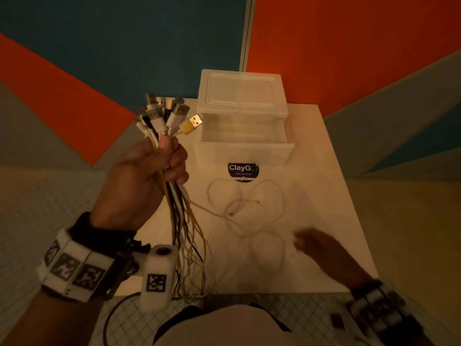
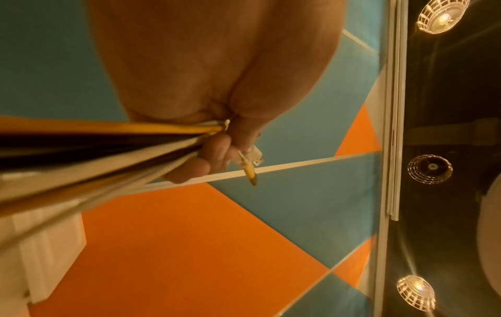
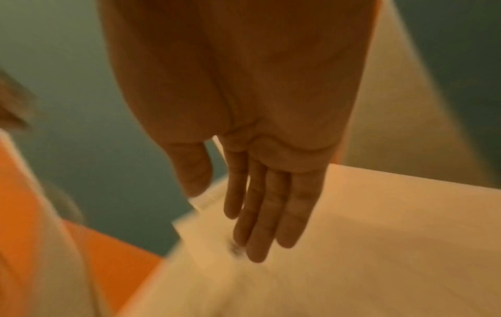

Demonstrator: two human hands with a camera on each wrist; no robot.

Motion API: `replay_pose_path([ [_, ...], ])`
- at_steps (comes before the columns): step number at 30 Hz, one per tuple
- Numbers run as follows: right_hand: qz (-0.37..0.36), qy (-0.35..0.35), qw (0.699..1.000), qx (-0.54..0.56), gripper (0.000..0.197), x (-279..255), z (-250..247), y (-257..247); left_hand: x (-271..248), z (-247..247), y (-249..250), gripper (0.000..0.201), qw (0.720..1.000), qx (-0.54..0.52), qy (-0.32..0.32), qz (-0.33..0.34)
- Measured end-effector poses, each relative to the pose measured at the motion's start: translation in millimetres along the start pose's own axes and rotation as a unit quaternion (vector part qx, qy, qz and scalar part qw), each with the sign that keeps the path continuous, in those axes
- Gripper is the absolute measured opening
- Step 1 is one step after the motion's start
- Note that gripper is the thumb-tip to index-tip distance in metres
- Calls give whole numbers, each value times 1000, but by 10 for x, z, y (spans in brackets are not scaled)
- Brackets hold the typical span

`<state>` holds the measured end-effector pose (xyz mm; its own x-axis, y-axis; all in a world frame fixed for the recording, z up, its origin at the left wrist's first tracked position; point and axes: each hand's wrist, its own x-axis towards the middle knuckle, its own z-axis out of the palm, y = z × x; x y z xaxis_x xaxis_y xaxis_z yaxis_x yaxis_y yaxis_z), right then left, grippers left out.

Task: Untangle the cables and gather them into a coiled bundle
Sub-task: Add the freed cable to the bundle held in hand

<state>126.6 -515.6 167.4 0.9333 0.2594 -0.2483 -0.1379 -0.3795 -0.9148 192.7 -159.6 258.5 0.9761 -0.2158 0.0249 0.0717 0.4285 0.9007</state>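
Observation:
My left hand (image 1: 159,166) is raised above the table's left side and grips a bundle of cables (image 1: 184,221) just below their USB plugs (image 1: 167,113), which fan out upward. The white, yellow and black cords hang down past the table's front edge. In the left wrist view the fingers (image 2: 206,158) curl round the cords (image 2: 108,145). A thin white cable (image 1: 247,208) lies in loose loops on the white table (image 1: 324,196). My right hand (image 1: 314,243), blurred, hovers over the table to the right of those loops, fingers (image 3: 260,214) straight and holding nothing.
A clear plastic drawer box (image 1: 242,116) stands at the table's back, its lower drawer pulled out. A round ClayGo sticker (image 1: 243,171) lies in front of it. Orange and blue walls close in behind; tiled floor lies on both sides.

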Motion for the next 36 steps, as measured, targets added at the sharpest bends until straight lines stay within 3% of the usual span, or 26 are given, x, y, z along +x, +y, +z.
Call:
replay_pose_path([
  [2,19,-13,999,41,44,377,266,-566,4,105,-7,18,1000,-7,-15,-11],
  [4,-45,-144,985,80,59,694,557,-995,11,202,2,16,999,-10,-33,-17],
  [6,-89,-262,958,70,60,881,887,-1222,32,270,50,15,999,-7,-47,-14],
  [9,-65,-423,903,33,41,986,1421,-1167,68,265,187,15,998,0,-55,-8],
  [12,-11,-483,872,-72,39,1024,1693,-776,59,166,268,17,999,6,-47,5],
  [17,59,-459,861,-209,41,1008,1938,-62,3,38,69,17,1000,12,-17,-5],
  [19,86,-460,831,-303,47,997,1944,239,-4,23,-14,18,1000,10,-6,-9],
  [22,78,-473,745,-464,61,1012,1863,589,19,4,-20,19,1000,-8,0,-2],
  [23,74,-470,746,-466,61,1080,1799,650,26,-3,-13,19,1000,-17,1,2],
  [24,78,-444,776,-441,53,1181,1714,659,36,-15,-19,19,1000,-26,2,4],
  [26,64,-297,872,-385,36,1460,1512,652,46,-21,-72,19,999,-35,9,3],
  [27,36,-203,902,-380,35,1611,1407,658,55,-13,-113,19,999,-37,15,-2],
  [28,15,-128,905,-406,37,1722,1332,708,65,0,-159,19,999,-40,20,-9],
  [30,-2,-80,864,-497,43,1882,1232,789,100,29,-229,19,998,-53,27,-21],
  [32,-10,-121,816,-565,46,1952,1228,868,134,41,-260,18,997,-63,35,-29],
  [36,-42,-120,775,-619,39,1993,1266,1006,181,18,-276,18,996,-72,50,-29],
])
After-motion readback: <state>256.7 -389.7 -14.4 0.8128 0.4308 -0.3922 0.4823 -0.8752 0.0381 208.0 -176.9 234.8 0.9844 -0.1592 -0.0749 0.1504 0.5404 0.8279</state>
